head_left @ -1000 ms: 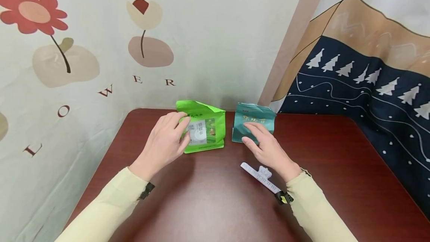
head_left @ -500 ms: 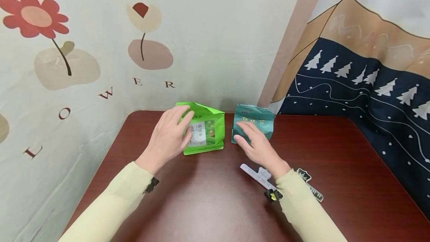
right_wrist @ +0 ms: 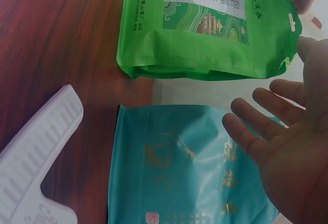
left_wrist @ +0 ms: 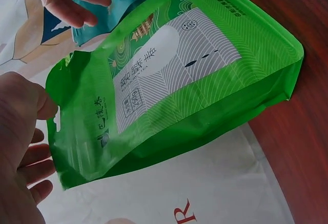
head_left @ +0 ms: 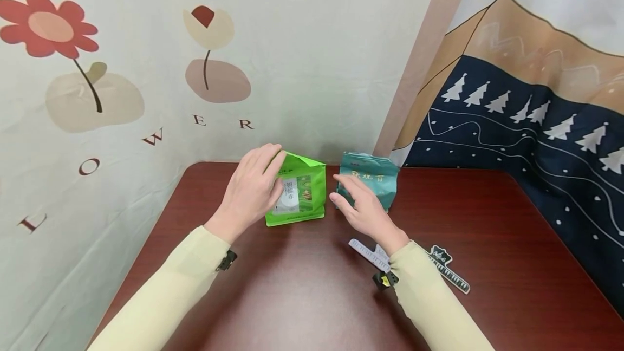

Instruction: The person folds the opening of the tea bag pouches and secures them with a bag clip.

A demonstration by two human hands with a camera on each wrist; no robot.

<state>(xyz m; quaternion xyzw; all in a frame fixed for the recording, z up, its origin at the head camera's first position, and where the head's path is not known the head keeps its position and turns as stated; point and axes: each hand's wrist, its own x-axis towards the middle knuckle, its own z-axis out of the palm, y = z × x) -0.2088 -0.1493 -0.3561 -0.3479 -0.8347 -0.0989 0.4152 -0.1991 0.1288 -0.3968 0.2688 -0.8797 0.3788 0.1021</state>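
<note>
Green bag [head_left: 299,195]: upright on the table [head_left: 292,302], top corner creased.
Left hand [head_left: 249,186]: at the green bag's top left; thumb and fingers stand apart; contact cannot be told.
Right hand [head_left: 364,207]: right of the green bag, fingers loosely spread, holding nothing.
Teal bag [head_left: 384,182]: right of the green bag, beyond the right hand.
Tipping risk: the green bag could topple or crumple if its soft top is pushed one-sidedly.
</note>
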